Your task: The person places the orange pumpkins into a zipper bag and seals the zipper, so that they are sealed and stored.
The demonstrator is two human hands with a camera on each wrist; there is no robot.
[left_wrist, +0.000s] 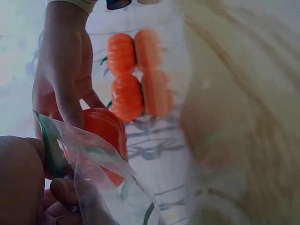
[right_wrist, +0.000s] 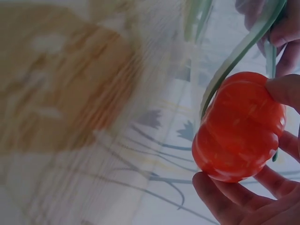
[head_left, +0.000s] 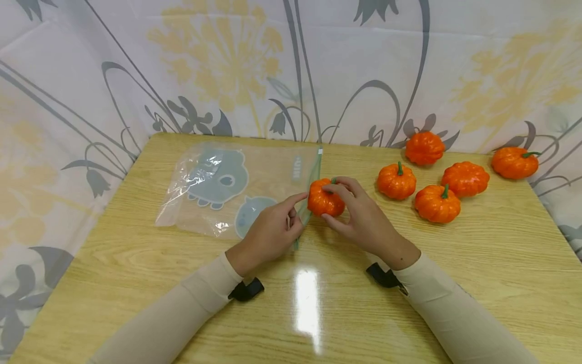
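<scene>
A clear zip bag (head_left: 273,172) with blue dinosaur-like prints lies flat, its green-edged mouth toward the right. At that mouth my left hand (head_left: 273,227) pinches the edge; the left wrist view shows the green zip strip (left_wrist: 52,145) between thumb and fingers. My right hand (head_left: 364,217) grips a small orange toy pumpkin (head_left: 324,199) with fingers and thumb around its sides. The pumpkin is right at the bag's opening, and in the right wrist view the zip edge (right_wrist: 234,56) runs just beside it. In the left wrist view clear film partly covers the pumpkin (left_wrist: 105,129).
Several more orange pumpkins stand to the right on the wooden table (head_left: 364,313), among them one with a green stem (head_left: 396,182) nearest my right hand and another (head_left: 515,163) near the far right edge. A flower-patterned cloth (head_left: 336,65) hangs behind the table.
</scene>
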